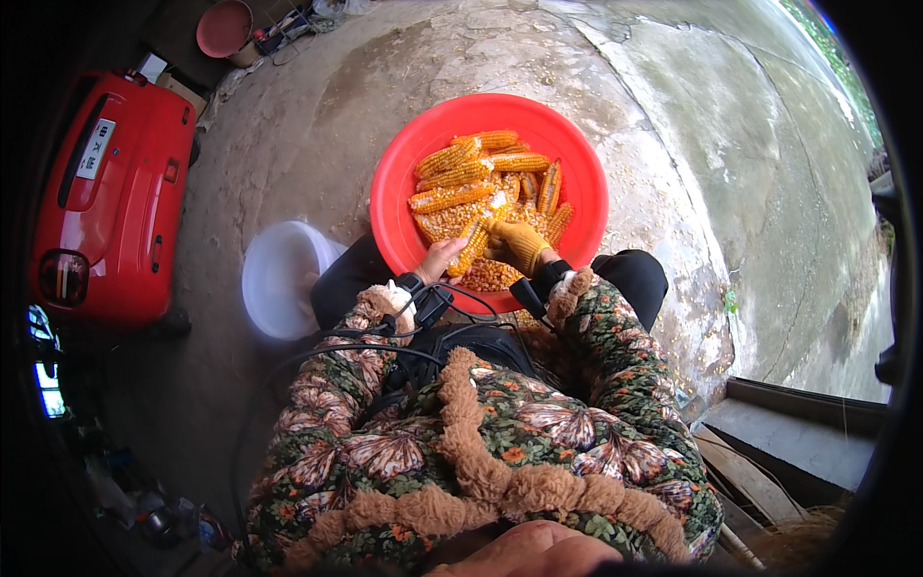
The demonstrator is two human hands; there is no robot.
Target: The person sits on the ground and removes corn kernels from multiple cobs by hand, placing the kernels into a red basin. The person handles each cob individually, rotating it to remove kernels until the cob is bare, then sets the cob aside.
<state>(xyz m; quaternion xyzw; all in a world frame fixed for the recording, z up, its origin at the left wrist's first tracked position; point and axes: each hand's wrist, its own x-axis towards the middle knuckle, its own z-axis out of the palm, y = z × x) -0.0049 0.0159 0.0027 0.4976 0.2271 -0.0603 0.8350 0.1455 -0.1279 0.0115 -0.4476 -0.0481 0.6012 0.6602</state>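
Note:
A wide red plastic basin (396, 151) stands in front of me, with many ears of dried yellow corn (453, 196) and loose kernels (490, 275) in it. Bare, my left hand (440, 260) grips the lower end of a corn cob (474, 247) that has a pale strip bared of kernels. My right hand (518, 244), in a yellow glove, is against the upper right side of that cob; its fingertips are partly hidden, so whether they grip it is unclear. Black devices with cables are strapped to both wrists.
A white plastic bucket (277, 281) is beside my left knee. Scattered kernels lie on the cracked concrete floor (663, 216). A red vehicle (122, 202) stands at the far left, and a pink basin (223, 29) is at the upper left. Boards (750, 476) lie at the lower right.

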